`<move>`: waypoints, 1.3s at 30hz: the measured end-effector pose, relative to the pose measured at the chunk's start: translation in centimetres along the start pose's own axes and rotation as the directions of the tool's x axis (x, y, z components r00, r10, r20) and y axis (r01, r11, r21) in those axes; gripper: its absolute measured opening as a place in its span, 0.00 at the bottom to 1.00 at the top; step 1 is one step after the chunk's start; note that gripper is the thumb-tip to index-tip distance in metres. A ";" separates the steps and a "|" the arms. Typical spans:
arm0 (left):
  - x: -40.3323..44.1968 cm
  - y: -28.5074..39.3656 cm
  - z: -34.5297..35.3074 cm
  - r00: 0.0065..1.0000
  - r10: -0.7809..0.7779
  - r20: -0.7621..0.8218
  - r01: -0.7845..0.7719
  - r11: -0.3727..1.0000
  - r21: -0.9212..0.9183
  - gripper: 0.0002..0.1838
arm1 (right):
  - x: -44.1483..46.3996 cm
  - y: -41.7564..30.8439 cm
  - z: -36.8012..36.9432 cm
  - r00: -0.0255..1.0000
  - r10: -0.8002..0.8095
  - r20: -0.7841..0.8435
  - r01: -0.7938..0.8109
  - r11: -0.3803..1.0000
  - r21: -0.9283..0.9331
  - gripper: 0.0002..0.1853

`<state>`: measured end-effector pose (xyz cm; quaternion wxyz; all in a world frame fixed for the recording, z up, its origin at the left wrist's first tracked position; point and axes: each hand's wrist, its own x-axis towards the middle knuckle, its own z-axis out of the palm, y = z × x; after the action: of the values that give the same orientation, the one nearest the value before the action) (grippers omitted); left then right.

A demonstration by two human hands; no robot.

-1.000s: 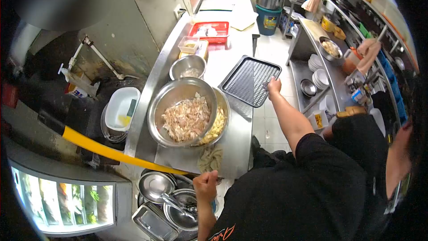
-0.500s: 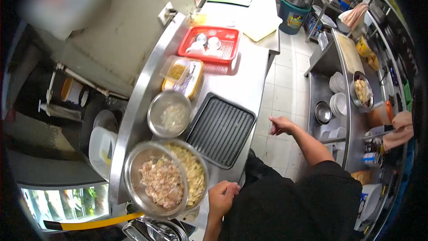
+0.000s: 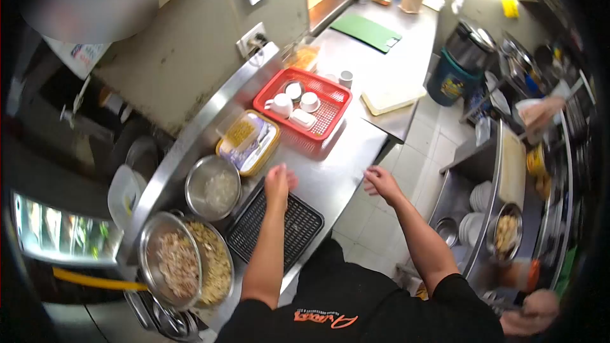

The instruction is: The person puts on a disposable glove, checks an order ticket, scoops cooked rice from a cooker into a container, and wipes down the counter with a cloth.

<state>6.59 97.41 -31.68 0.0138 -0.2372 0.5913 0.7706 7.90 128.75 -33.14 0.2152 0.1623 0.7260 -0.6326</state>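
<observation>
My left hand (image 3: pixel 279 184) hovers over the far end of a black ribbed tray (image 3: pixel 305 221), its fingers loosely apart and a little blurred, with nothing in it. Beyond the counter's front edge, my right hand (image 3: pixel 380 182) hangs in the air, empty, its fingers loosely bent. To the left of the tray stands a steel bowl (image 3: pixel 198 198) with pale, translucent contents. Nearer me, a colander (image 3: pixel 147 241) of chopped pinkish-white food rests partly over a wide bowl of chopped yellowish food (image 3: pixel 213 267). Past my left hand sits a yellow-rimmed tub (image 3: pixel 270 146) with a smaller clear container (image 3: pixel 240 133) on it.
A red basket (image 3: pixel 340 111) with white cups stands farther along the steel counter. Beyond it are a green cutting board (image 3: pixel 365 30) and a pale board (image 3: pixel 394 98). On the right, a steel shelf holds plates (image 3: pixel 470 228) and a food bowl (image 3: pixel 506 232). A teal bucket (image 3: pixel 450 79) stands behind.
My view has turned toward the far counter. My left hand has moved forward from beside the wide bowl to above the tray. My right hand has come closer to the counter edge.
</observation>
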 end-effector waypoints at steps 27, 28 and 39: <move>9.8 -2.8 23.1 0.857 -0.237 -0.457 -0.166 0.712 -0.682 0.25 | 23.3 -24.3 -4.6 0.636 -0.475 0.609 0.687 0.707 -0.166 0.34; 10.2 -2.8 22.5 0.830 -0.235 -0.507 -0.211 0.709 -0.673 0.24 | 24.7 -24.4 -4.3 0.675 -0.414 0.610 0.649 0.727 -0.225 0.35; 13.0 -2.7 18.5 0.702 -0.175 -0.690 -0.433 0.665 -0.609 0.20 | 29.1 -25.4 -1.6 0.472 -0.405 0.783 0.816 0.536 -0.215 0.36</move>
<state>-10.60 111.80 -35.66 -0.3671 -0.4477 0.2050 0.7891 -30.06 125.51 -26.47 0.2331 -0.4276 0.7593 -0.4316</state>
